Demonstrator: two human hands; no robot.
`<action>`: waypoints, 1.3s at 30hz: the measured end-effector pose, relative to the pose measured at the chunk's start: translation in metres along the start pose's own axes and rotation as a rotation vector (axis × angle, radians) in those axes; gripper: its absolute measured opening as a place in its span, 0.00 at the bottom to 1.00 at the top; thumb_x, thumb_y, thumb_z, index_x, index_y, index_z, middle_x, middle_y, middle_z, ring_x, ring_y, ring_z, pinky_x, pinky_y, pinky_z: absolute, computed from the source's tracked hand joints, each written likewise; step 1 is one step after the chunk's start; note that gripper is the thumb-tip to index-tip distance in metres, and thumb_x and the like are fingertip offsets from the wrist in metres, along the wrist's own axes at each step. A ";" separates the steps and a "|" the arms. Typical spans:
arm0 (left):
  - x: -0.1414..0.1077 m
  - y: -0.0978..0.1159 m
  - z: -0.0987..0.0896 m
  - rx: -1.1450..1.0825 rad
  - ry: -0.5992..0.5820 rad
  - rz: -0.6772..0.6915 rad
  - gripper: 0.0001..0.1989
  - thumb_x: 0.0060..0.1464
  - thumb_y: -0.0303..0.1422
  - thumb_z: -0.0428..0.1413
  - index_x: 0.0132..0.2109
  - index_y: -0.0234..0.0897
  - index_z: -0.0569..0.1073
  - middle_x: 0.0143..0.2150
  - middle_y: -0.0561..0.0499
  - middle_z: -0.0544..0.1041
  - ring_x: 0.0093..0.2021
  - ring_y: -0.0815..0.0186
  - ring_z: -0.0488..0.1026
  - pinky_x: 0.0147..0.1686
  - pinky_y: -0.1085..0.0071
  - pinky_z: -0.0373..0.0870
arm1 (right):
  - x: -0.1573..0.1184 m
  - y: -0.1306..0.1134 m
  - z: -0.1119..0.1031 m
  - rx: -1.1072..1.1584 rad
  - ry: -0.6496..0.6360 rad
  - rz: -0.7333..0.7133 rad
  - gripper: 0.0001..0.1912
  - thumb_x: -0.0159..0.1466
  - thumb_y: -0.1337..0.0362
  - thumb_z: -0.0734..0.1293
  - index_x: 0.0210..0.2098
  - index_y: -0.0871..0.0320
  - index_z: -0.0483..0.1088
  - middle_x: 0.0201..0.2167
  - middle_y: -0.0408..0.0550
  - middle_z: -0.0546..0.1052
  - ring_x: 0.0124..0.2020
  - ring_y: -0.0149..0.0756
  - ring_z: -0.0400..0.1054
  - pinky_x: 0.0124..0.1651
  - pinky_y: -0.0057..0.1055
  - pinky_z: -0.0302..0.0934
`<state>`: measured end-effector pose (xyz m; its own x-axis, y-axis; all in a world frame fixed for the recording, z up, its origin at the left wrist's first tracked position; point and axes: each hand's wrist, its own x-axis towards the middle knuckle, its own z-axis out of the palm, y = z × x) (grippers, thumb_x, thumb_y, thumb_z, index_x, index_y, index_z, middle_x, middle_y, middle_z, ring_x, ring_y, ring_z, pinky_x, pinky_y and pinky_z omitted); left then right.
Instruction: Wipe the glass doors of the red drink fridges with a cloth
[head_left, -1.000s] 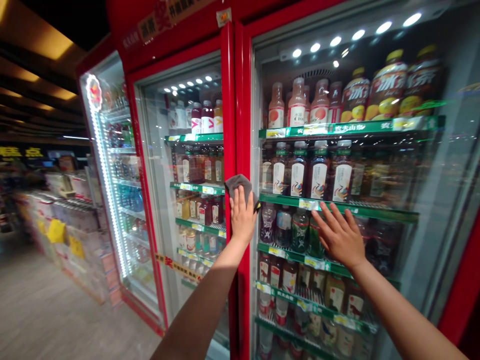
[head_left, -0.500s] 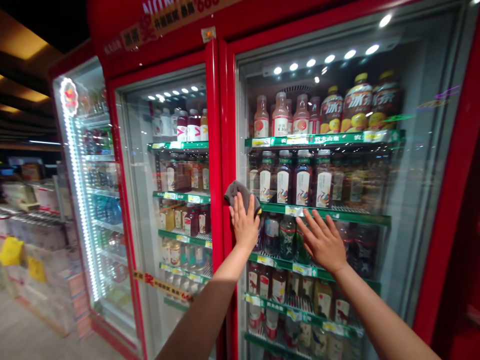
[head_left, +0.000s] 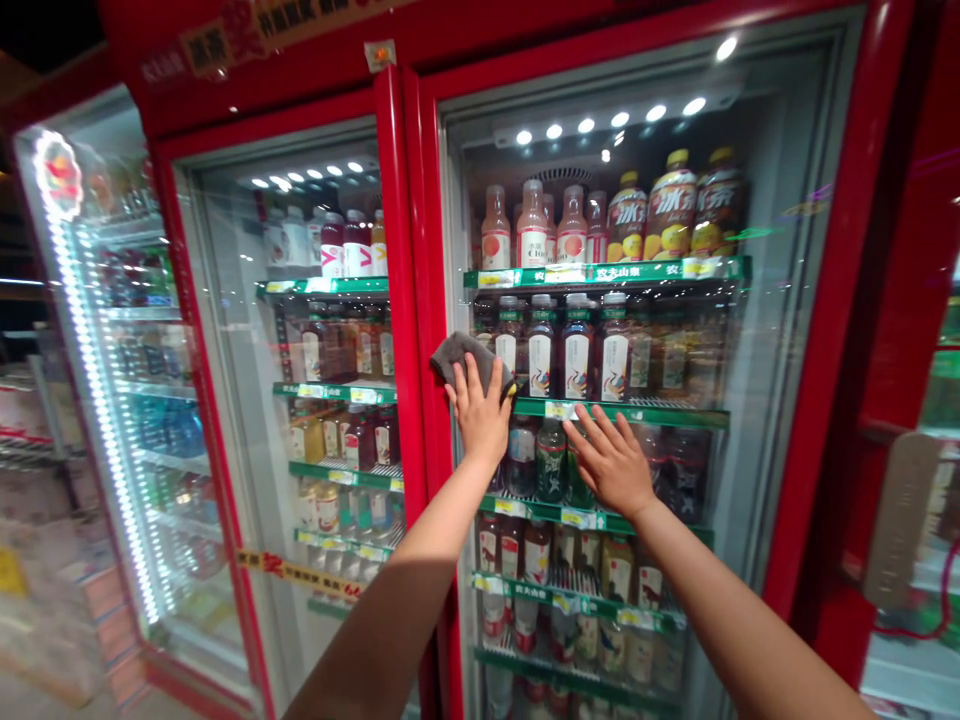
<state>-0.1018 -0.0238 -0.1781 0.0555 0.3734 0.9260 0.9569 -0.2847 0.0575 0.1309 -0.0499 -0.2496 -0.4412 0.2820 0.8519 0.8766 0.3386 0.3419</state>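
Observation:
A grey cloth [head_left: 456, 352] lies against the left edge of the right fridge door [head_left: 426, 200], partly on its red frame and partly over the glass. My left hand [head_left: 480, 410] presses on it with the fingers spread; the palm side is hidden. To the right, my right hand [head_left: 613, 462] rests with fingers apart on or just before the glass, holding nothing. Behind the glass, dark bottles with white labels [head_left: 576, 355] stand above the hands, and green-labelled bottles [head_left: 551, 465] are between and below them.
A second red-framed fridge door [head_left: 176, 300] with drinks is on the left, and a brightly lit cooler [head_left: 97, 290] stands beyond it. At the right edge a grey-brown handle-like piece [head_left: 900, 520] hangs beside a red panel.
The camera view has shifted to the right, bringing the right-hand panel into sight. Beneath my left hand the cloth looks flatter and more spread out. My right hand keeps its spread pose.

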 end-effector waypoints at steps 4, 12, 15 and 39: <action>-0.006 0.026 0.003 -0.009 -0.064 0.141 0.39 0.60 0.31 0.59 0.73 0.50 0.51 0.77 0.42 0.39 0.76 0.48 0.36 0.70 0.39 0.44 | 0.002 0.005 -0.016 0.043 -0.081 -0.016 0.34 0.66 0.65 0.64 0.70 0.54 0.56 0.74 0.48 0.51 0.75 0.47 0.41 0.74 0.51 0.40; 0.000 0.022 -0.007 0.031 -0.142 0.230 0.42 0.57 0.30 0.62 0.73 0.46 0.52 0.76 0.43 0.51 0.76 0.52 0.42 0.71 0.40 0.43 | -0.040 0.040 -0.045 0.048 -0.133 -0.172 0.35 0.64 0.70 0.62 0.70 0.53 0.56 0.71 0.47 0.60 0.73 0.42 0.49 0.75 0.49 0.38; 0.017 0.052 -0.002 0.036 -0.054 0.133 0.41 0.58 0.31 0.61 0.73 0.47 0.52 0.76 0.43 0.47 0.76 0.48 0.41 0.69 0.34 0.40 | -0.056 0.050 -0.045 0.008 -0.113 -0.129 0.36 0.65 0.70 0.62 0.72 0.53 0.53 0.71 0.48 0.60 0.73 0.41 0.50 0.75 0.48 0.39; -0.012 0.078 0.011 0.018 -0.144 0.417 0.49 0.52 0.34 0.67 0.73 0.51 0.51 0.76 0.45 0.47 0.75 0.52 0.46 0.71 0.45 0.46 | -0.079 0.087 -0.060 0.026 -0.167 -0.139 0.32 0.66 0.70 0.61 0.70 0.56 0.58 0.71 0.47 0.59 0.73 0.39 0.49 0.75 0.45 0.39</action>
<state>-0.0247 -0.0412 -0.1886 0.4757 0.3493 0.8073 0.8491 -0.4221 -0.3176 0.2537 -0.0967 -0.2628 -0.5853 0.3752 0.7187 0.8006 0.4075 0.4393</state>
